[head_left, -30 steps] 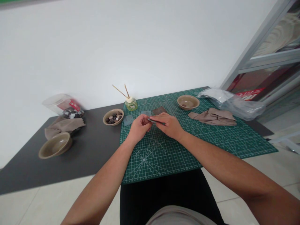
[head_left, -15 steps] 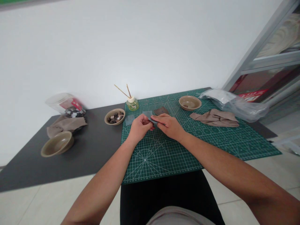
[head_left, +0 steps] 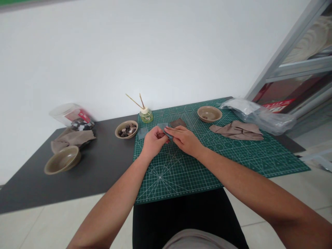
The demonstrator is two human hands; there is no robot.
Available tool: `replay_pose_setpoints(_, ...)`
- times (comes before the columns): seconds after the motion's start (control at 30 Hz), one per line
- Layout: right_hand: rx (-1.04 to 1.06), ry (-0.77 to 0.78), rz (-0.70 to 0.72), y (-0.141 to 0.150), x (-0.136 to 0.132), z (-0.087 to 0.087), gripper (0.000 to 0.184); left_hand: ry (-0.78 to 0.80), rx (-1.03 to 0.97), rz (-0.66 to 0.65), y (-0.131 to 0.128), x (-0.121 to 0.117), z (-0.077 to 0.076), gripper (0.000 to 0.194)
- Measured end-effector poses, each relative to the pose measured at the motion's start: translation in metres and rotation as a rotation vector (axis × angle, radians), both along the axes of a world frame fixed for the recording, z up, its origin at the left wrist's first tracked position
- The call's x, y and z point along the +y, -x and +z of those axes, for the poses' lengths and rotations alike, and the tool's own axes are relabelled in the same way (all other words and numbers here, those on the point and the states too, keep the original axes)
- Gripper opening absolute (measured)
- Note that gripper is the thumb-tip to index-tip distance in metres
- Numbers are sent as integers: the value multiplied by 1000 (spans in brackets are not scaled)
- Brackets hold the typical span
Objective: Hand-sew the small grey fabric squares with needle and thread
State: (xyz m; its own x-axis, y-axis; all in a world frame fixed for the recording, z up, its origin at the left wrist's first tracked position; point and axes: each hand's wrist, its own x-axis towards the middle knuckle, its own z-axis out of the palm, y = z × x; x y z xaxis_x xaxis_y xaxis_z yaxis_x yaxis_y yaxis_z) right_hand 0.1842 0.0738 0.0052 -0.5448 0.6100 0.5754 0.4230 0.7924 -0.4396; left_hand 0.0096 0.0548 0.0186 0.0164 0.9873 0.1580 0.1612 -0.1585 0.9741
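Note:
My left hand (head_left: 155,140) and my right hand (head_left: 187,140) meet over the green cutting mat (head_left: 181,173). A small grey square that looks like sandpaper (head_left: 168,135) is pinched under my right fingers. The left thumb and fingers are closed on something small, mostly hidden beneath the grey piece. Just behind my hands lies another grey square (head_left: 162,125), partly covered by my fingers. To its right is a brown square (head_left: 178,122). A third grey square (head_left: 142,132) lies left of my left hand.
Left of the mat, a bowl of dark and pale stone-like pieces (head_left: 126,129) stands on the dark table (head_left: 109,162). A reed diffuser (head_left: 146,115) stands behind. At right are another bowl (head_left: 209,114), a brown cloth (head_left: 238,130) and a plastic bag (head_left: 259,116). Far left: a tilted bowl (head_left: 63,160), cloth, jar (head_left: 72,116).
My right fingers have shifted slightly left over the grey piece, toward my left hand. The objects on the table stay as they were; the view has moved a little.

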Motion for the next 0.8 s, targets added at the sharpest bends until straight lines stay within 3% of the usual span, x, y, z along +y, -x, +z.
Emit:
replay_pose_setpoints(0.27, 10, -1, -79, -1, -1, 3, 54, 1, -70, -7, -1, 0, -1, 23)
replay_pose_setpoints(0.5, -72, -72, -48, 1, -3, 3, 46, -9, 55, 8, 1, 0, 0, 17)
replay_pose_setpoints(0.8, -45, -39, -123, 1, -5, 5, 50, -14, -78, 0, -1, 1, 0, 21)
